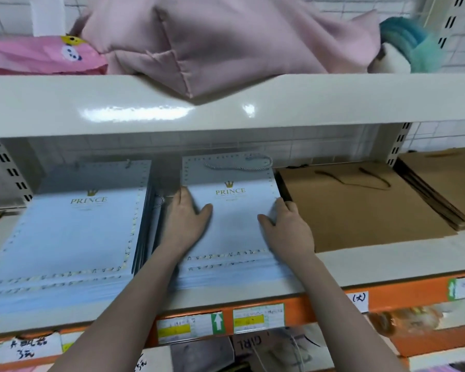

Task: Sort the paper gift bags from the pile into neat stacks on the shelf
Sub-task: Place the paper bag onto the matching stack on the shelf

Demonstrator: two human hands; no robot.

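Note:
Two stacks of pale blue "PRINCE" gift bags lie flat on the middle shelf (360, 267). The left stack (65, 237) sits alone. My left hand (188, 218) rests on the left edge of the middle stack (234, 226), its fingers reaching down that side and its thumb on top. My right hand (287, 226) holds the right edge of the same stack, thumb on top and fingers curled over the side. A grey cord handle lies at the top bag's far end.
Brown kraft bags (360, 210) lie right of the blue stack, with another brown stack (440, 189) beyond the upright. The upper shelf (226, 111) carries pink fabric bags, a pink panda bag (38, 57) and a teal plush. Price labels line the orange shelf edge (320, 310).

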